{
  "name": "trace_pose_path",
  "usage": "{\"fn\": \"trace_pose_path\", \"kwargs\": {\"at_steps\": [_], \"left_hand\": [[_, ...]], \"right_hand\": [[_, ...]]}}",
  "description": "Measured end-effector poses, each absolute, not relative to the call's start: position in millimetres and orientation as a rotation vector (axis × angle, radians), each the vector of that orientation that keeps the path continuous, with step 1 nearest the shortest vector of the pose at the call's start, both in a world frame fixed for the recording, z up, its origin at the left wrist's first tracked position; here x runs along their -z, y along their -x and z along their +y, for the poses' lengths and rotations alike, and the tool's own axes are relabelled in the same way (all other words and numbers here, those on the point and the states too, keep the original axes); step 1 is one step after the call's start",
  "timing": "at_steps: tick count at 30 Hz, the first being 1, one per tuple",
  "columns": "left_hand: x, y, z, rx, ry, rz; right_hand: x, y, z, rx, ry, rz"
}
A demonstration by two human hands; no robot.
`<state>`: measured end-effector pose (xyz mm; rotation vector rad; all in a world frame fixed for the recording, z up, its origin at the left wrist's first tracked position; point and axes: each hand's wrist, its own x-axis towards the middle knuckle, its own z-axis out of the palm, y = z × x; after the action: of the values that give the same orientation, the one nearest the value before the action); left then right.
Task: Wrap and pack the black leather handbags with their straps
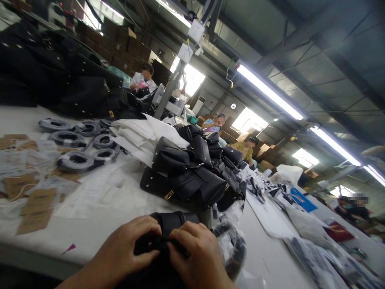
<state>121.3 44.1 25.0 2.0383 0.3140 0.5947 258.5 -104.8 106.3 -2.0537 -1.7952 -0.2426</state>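
Pinched by left hand [129, 245] and right hand [201, 249], the black bag [169, 224] sits at the table's [104, 222] near side — probably light, supple, slightly slick — best held by its edges.

The bare left hand [122, 243] and right hand [200, 249] face each other closely, fingers [147, 224] curled inward.

Looks forward and down from head height, tilted; sits close to left hand [128, 243] and right hand [200, 253], bottom centre.
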Motion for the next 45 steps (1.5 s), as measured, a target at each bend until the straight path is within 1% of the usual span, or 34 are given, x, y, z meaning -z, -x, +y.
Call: {"fn": "trace_pose_path", "kwargs": {"at_steps": [4,8,15,18,25,32,37,45], "left_hand": [[-17,-121,41,-0.598,-1.915,0.356],[-12,-118,43,-0.528,-1.956,0.331],[-32,-121,46,-0.373,-2.206,0.172],[-35,-125,44,-0.381,-2.238,0.159],[-23,-120,49,-0.441,-2.021,0.2],[-17,-118,49,-0.408,-1.7,0.254],[-10,-119,43,-0.504,-1.687,0.254],[-11,-121,34,-0.543,-1.685,0.286]], "right_hand": [[-111,-260,-105,0.157,2.076,-1.822],[-110,-259,-106,0.104,2.062,-1.82],[-102,-257,-113,0.223,1.915,-1.808],[-102,-257,-118,0.269,1.831,-1.811],[-100,-252,-124,0.283,1.758,-1.837],[-100,-250,-117,0.193,1.881,-1.803],[-105,-251,-113,0.079,2.04,-1.808],[-137,-247,-102,0.202,2.199,-2.261]]}}
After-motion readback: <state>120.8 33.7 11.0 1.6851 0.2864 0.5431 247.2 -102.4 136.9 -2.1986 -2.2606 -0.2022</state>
